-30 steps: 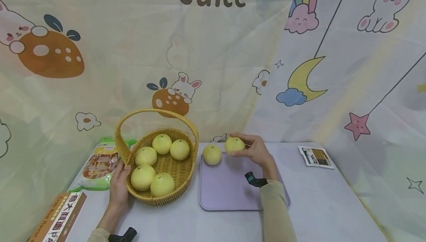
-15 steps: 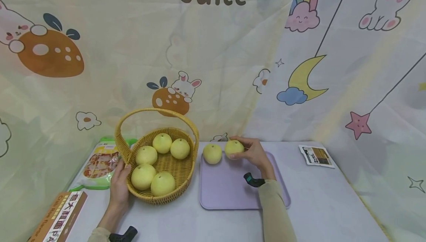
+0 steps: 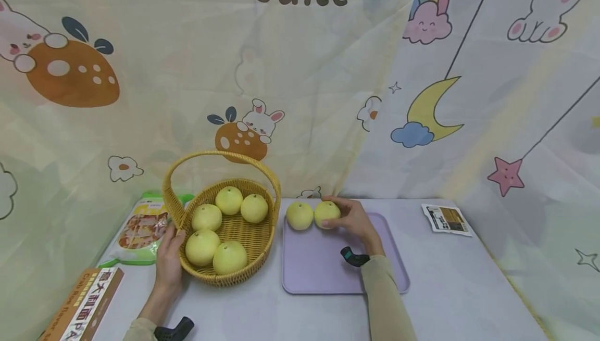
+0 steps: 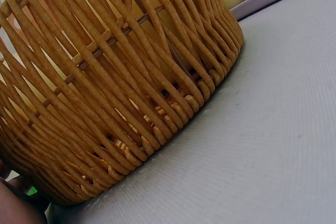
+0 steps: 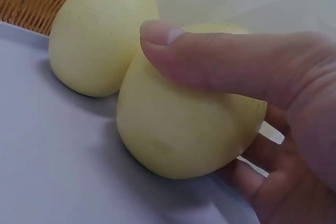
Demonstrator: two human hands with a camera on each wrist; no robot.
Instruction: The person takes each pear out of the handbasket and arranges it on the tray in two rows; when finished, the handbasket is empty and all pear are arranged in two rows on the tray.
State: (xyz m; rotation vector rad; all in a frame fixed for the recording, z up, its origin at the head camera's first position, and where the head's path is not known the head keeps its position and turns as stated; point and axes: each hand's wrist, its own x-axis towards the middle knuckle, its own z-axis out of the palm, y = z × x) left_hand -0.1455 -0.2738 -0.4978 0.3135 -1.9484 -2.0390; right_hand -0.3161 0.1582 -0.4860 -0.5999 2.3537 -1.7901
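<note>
In the head view the right hand [image 3: 352,220] holds a pale yellow-green fruit [image 3: 326,214] at the back of the purple tray [image 3: 323,263]. A second fruit [image 3: 299,216] sits on the tray just left of it. The right wrist view shows thumb and fingers around the held fruit [image 5: 178,124], which touches its neighbour [image 5: 100,35]. The left hand [image 3: 169,263] grips the left side of the wicker basket [image 3: 253,237], where several like fruits [image 3: 229,259] lie. Wicker [image 4: 121,77] fills much of the left wrist view, with part of the left hand [image 4: 18,203] at its lower left corner.
A green-edged food bag [image 3: 140,231] lies left of the basket, partly behind the left hand. A brown and white box [image 3: 84,304] is at the front left. At the right lies a small packet [image 3: 446,220]. A printed cloth [image 3: 309,96] hangs behind the table.
The right hand has lowered its fruit and moved it left, up against the other fruit on the tray. The left hand keeps its place on the basket.
</note>
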